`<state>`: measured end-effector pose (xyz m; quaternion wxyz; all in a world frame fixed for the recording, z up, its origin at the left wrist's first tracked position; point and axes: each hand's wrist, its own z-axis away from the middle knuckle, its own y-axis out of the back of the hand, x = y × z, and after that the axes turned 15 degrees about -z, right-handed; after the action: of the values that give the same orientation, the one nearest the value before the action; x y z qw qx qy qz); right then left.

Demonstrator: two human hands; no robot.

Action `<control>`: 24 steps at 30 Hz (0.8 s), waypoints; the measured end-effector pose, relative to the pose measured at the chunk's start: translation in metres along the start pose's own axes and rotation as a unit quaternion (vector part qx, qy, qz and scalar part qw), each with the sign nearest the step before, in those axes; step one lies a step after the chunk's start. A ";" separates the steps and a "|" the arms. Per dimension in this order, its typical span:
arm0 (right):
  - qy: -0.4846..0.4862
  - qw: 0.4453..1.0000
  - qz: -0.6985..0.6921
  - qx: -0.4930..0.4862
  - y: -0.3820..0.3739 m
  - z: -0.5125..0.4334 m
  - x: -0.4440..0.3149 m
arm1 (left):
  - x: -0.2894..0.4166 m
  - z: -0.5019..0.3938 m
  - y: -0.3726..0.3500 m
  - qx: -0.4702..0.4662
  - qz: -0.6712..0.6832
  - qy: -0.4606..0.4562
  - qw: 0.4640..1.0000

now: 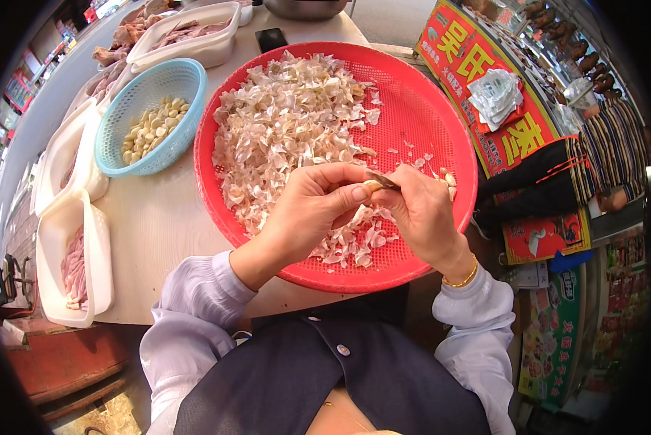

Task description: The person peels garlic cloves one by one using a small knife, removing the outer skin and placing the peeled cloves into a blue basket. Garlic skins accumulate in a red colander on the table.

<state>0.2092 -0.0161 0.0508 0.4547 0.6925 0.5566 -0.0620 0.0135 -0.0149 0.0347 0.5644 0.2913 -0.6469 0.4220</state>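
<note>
Over a round red plastic mesh tray (439, 125), my two hands meet. My left hand (317, 204) pinches a garlic clove (373, 186) between thumb and fingers. In my right hand (423, 212) is a small knife (382, 180), its short blade against the clove. Loose garlic skins (287, 125) are heaped over the tray's left half and scattered beneath my hands. A few garlic cloves (449, 178) lie at the tray's right side, partly behind my right hand. Peeled cloves (154, 129) fill the bottom of a light blue plastic basket (108, 144) left of the tray.
White plastic tubs (101, 255) holding raw meat line the table's (157, 234) left and far sides. A dark phone (271, 39) and a metal bowl (306, 7) sit beyond the tray. To the right, a person in a striped top (610, 152) stands by a food stall.
</note>
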 end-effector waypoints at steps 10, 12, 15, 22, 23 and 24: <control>0.157 0.980 0.103 -0.063 0.009 0.014 -0.001 | -0.001 0.000 -0.008 -0.046 0.152 0.110 0.981; 0.165 0.976 0.084 -0.112 0.011 0.025 -0.006 | -0.005 -0.005 -0.004 -0.032 0.148 0.085 0.985; 0.145 0.985 0.044 -0.088 0.011 0.024 -0.005 | -0.002 -0.010 0.004 -0.012 0.120 0.085 0.989; 0.109 0.986 0.108 -0.058 0.006 0.001 -0.001 | -0.003 -0.001 0.007 -0.054 0.037 0.033 0.997; 0.121 0.979 0.146 -0.074 0.009 0.001 -0.003 | -0.004 0.000 0.007 -0.047 0.041 0.059 0.996; 0.132 0.970 0.185 -0.088 0.010 0.001 -0.004 | -0.003 0.000 0.006 -0.041 0.045 0.086 0.994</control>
<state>0.2165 -0.0194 0.0583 0.4399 0.7429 0.4771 0.1644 0.0086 -0.0126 0.0307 0.6100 0.2014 -0.6253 0.4431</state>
